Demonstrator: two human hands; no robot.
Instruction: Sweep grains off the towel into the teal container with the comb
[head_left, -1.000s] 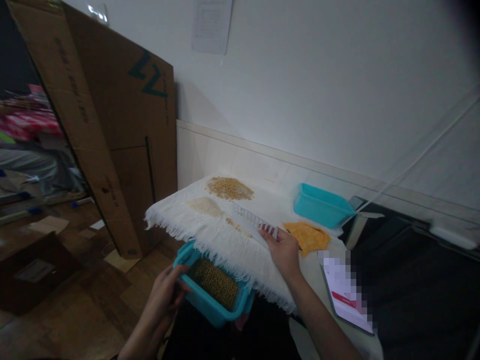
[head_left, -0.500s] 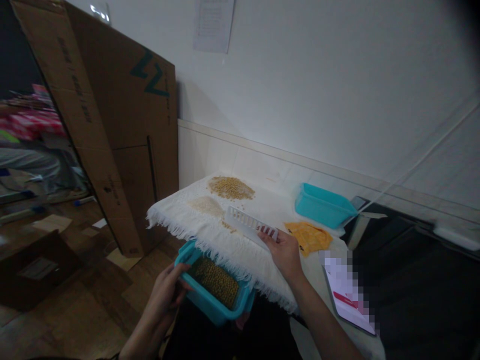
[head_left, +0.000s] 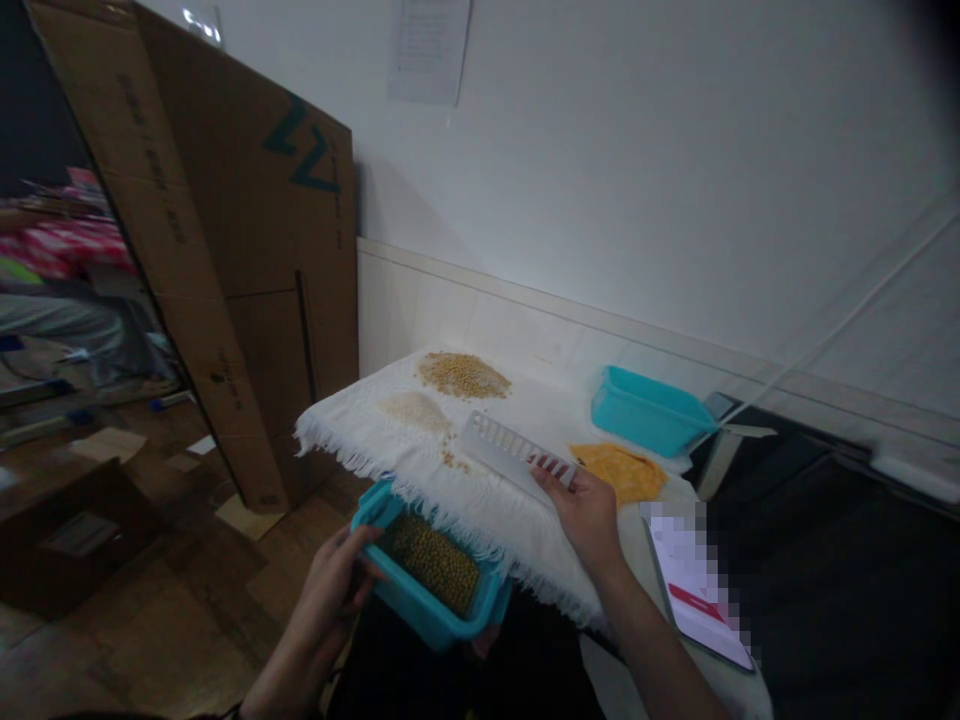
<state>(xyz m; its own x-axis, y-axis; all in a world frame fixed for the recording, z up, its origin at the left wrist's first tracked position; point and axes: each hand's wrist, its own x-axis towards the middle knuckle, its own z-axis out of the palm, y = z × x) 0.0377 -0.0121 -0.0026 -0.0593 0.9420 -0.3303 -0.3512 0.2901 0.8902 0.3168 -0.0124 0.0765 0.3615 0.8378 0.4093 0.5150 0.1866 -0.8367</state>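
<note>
My left hand (head_left: 330, 585) grips the left end of a turquoise plastic bin (head_left: 418, 606), thumb over the rim. The bin sits low against the near edge of the table (head_left: 636, 550), cloth fringe dangling over its far rim. Inside lies a bed of beans (head_left: 435, 565), so I'd expect it to feel weighty and pull downward at its free end; the walls look stiff but smooth, and the rim seems the surest place to hold.

By the table's right edge lies a tablet (head_left: 697, 590). Left of it, my right hand (head_left: 589, 510) pinches the right end of a white slotted plastic strip (head_left: 499, 450), above the white cloth (head_left: 517, 525). I judge it light, slightly springy, perhaps slick; that end gives me the best control, well clear of the slots further along.

Just left of the strip are a few stray beans (head_left: 454, 461); to its right, a yellow cloth (head_left: 622, 472). Beyond, toward the left corner, a pale grain heap (head_left: 412, 410), then a second turquoise bin (head_left: 649, 415) at the far right, and a tan bean heap (head_left: 463, 375) by the far edge.
</note>
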